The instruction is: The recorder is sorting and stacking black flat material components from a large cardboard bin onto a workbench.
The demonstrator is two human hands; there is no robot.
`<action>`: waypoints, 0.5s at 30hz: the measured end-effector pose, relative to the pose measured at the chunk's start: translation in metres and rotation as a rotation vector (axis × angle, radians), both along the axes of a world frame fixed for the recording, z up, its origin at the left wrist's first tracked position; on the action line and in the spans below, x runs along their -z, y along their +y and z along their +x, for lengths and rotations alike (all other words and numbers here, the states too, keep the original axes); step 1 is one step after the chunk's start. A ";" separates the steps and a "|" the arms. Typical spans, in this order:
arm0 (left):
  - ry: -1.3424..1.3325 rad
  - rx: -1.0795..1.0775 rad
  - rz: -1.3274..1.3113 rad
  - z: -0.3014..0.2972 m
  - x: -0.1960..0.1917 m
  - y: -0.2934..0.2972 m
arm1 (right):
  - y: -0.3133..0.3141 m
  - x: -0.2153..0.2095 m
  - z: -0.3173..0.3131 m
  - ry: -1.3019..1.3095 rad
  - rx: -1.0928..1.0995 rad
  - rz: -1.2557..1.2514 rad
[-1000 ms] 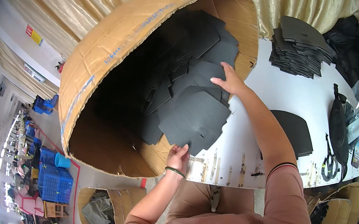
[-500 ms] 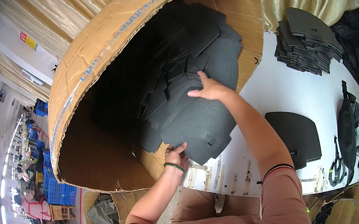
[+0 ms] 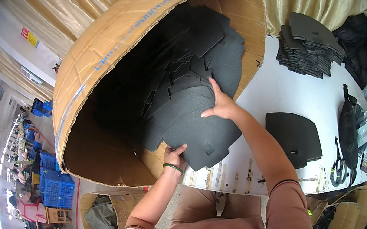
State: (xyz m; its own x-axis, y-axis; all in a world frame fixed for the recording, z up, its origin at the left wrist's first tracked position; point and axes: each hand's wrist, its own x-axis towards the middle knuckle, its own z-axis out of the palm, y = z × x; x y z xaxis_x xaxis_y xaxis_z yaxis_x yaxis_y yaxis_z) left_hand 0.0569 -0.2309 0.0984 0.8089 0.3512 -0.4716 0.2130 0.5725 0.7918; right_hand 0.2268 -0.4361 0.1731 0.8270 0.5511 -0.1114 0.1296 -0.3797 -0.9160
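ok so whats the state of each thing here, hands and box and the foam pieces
left hand: gripping lower edge of the top foam sheet
right hand: flat on that sheet
cardboard box: open, holding dark sheets
stack of cut pieces: piled on white table
single dark piece: lying flat

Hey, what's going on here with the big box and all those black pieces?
A person is handling a bundle of black foam sheets at the mouth of a large cardboard box full of them. The left hand grips the bundle's lower edge; the right hand presses on top. More sheets lie stacked on the white table.
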 end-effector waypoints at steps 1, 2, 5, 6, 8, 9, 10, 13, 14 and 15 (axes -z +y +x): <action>-0.004 0.004 -0.006 -0.004 -0.001 -0.002 | -0.009 0.004 -0.012 -0.073 0.059 0.116; -0.023 -0.004 0.050 -0.008 -0.009 -0.010 | -0.019 0.008 -0.023 -0.148 0.121 0.232; -0.096 -0.002 0.131 -0.019 -0.012 -0.016 | -0.044 0.002 -0.059 -0.199 0.251 0.378; -0.147 0.004 0.163 -0.022 -0.010 -0.015 | -0.051 -0.003 -0.072 -0.276 0.320 0.464; -0.225 0.048 0.186 -0.024 -0.010 -0.009 | -0.065 -0.010 -0.093 -0.256 0.333 0.463; -0.367 0.106 0.275 -0.024 -0.012 -0.005 | -0.071 -0.011 -0.103 -0.286 0.349 0.517; -0.510 0.162 0.365 -0.024 -0.014 -0.001 | -0.075 -0.011 -0.113 -0.317 0.363 0.572; -0.655 0.274 0.417 -0.025 -0.045 -0.002 | -0.089 -0.009 -0.139 -0.331 0.347 0.639; -0.700 0.328 0.501 -0.026 -0.052 0.005 | -0.091 -0.005 -0.146 -0.280 0.290 0.732; -0.688 0.360 0.436 -0.030 -0.066 0.003 | -0.094 0.008 -0.152 -0.285 0.335 0.678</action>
